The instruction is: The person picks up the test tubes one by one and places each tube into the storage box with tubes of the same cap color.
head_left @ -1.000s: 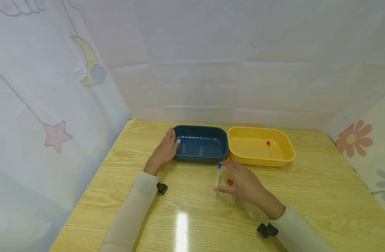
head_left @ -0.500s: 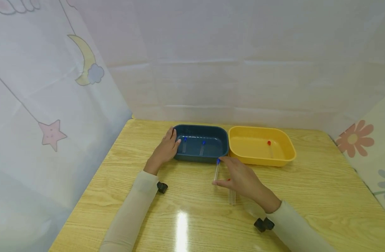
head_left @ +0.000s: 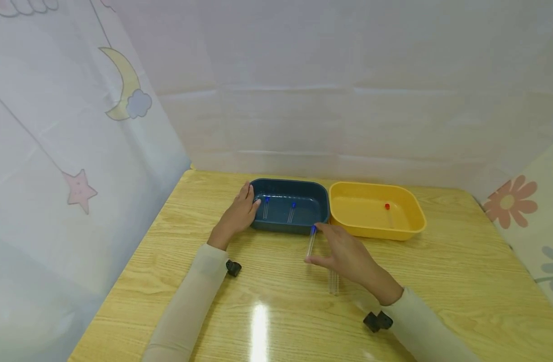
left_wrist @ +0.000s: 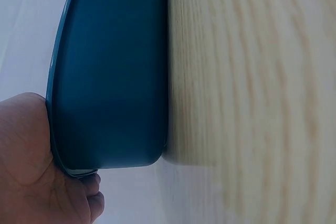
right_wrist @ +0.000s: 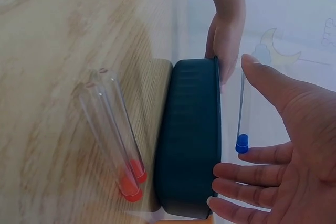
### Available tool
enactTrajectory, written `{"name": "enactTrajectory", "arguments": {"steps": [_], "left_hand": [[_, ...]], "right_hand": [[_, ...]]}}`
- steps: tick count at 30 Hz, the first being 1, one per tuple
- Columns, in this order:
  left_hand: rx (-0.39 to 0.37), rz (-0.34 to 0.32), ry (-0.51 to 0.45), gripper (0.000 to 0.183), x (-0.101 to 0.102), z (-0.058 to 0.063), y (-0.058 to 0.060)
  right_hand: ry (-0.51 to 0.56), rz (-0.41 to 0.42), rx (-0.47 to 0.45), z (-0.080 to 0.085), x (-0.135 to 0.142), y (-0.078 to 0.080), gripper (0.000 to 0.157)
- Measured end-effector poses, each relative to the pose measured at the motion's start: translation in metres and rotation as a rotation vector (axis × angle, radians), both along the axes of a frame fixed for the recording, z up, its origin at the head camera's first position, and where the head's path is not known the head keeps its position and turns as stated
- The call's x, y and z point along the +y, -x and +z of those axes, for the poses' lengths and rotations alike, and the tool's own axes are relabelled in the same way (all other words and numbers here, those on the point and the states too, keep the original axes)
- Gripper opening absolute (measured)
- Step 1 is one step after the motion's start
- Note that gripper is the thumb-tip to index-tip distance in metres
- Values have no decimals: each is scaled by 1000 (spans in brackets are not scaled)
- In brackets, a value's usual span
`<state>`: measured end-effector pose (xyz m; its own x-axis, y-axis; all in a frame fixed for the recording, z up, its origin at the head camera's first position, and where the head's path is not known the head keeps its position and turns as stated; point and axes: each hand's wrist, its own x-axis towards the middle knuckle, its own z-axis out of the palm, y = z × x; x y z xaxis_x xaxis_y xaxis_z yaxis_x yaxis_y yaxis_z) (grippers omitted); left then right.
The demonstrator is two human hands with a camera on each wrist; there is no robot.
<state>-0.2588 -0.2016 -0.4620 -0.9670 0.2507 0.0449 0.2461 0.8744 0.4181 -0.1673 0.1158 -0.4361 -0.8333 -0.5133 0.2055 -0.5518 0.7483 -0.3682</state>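
My right hand [head_left: 349, 254] pinches a clear test tube [head_left: 311, 244] with a blue cap, thumb at one end and index finger at the capped end. The tube is just above the table, near the front right corner of the dark blue tray [head_left: 281, 228]. My left hand [head_left: 236, 216] grips that tray's left end, thumb over the rim. Inside the tray lie two blue-capped test tubes, a left tube [head_left: 266, 208] and a right tube [head_left: 292, 213]. Below my right hand, two red-capped test tubes [right_wrist: 131, 190] lie side by side on the table, caps hidden in the head view.
A yellow tray [head_left: 380, 233] stands against the blue tray's right side, with one red-capped test tube [head_left: 389, 216] in it. The wooden table [head_left: 204, 322] reaches back to a pale printed curtain [head_left: 281, 120].
My right hand has moved slightly up and forward with the blue-capped test tube, toward the dark blue tray's front edge, and now covers the red caps. My left hand has stayed on the tray.
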Motion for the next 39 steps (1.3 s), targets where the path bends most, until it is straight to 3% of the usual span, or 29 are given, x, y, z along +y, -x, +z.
{"name": "enactTrajectory", "arguments": {"steps": [16, 39], "left_hand": [[-17, -3, -6, 67, -1, -1, 1], [0, -13, 16, 66, 0, -1, 3]], "right_hand": [[19, 9, -17, 13, -7, 10, 94], [56, -1, -81, 17, -19, 36, 91]]}}
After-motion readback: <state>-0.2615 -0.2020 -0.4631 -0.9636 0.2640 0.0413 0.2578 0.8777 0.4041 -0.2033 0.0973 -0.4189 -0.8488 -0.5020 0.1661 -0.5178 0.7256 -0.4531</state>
